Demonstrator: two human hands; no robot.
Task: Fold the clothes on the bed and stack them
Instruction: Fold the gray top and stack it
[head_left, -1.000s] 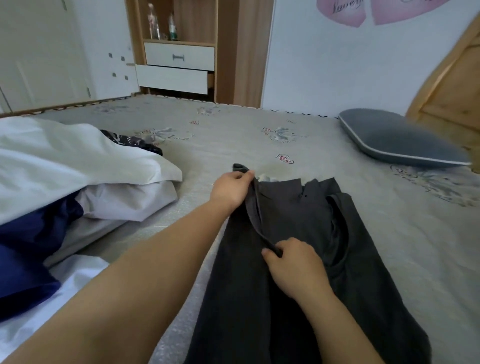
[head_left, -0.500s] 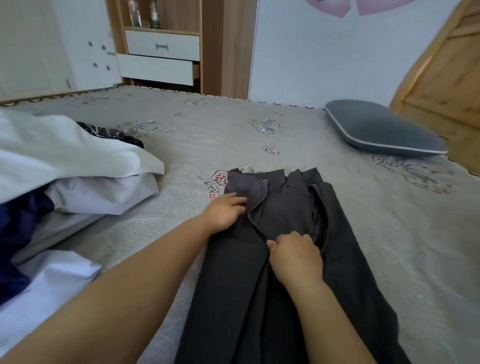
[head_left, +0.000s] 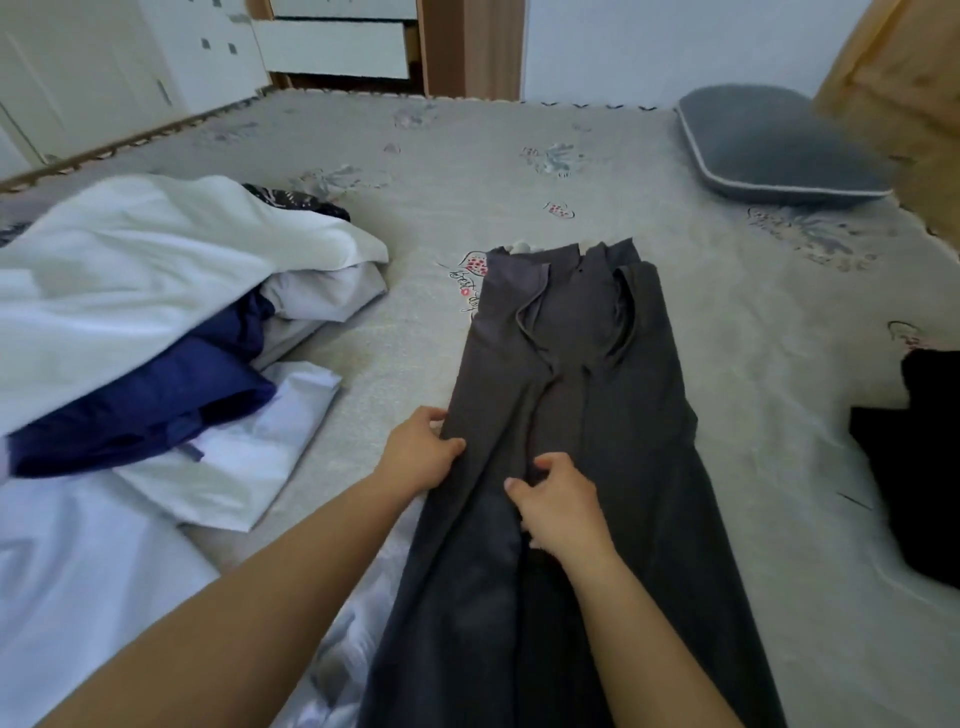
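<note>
Both hands sit lower on the grey garment (head_left: 582, 415) than before; left hand (head_left: 422, 453) pinches its left edge, right hand (head_left: 558, 506) presses curled fingers mid-cloth, on the bed (head_left: 753, 322).

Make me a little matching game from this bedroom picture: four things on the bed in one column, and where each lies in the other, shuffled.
Things:
1. grey pillow
2. dark grey garment
3. navy cloth
4. black garment

Places:
a. under both hands, middle of the bed
b. far right corner of the bed
c. right edge of the view
d. in the pile of white clothes on the left

Pairs: 1-b, 2-a, 3-d, 4-c
</note>
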